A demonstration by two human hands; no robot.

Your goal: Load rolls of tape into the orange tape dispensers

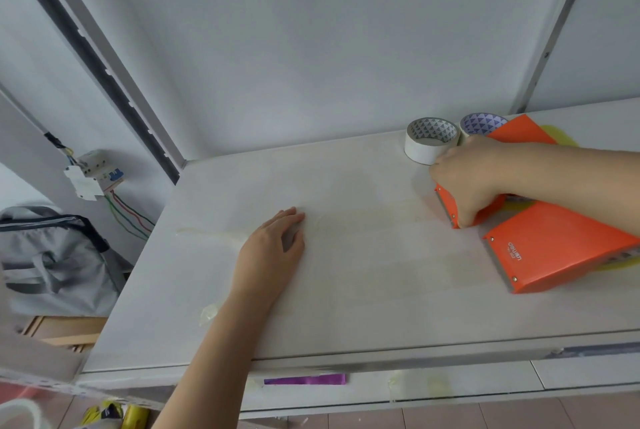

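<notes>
Near right edge of white worktop (346,290) | right hand (467,183) grips far orange metal tape dispenser (519,132) | left hand (273,248) flat, relaxed | advice: lift clear of white tape roll (424,148).

I've one head view, looking forward and down, close over the table (363,290), with the wall (311,30) filling the upper frame.

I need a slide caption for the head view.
Right hand grips one orange tape dispenser beside two tape rolls; left hand rests on the table.
</notes>
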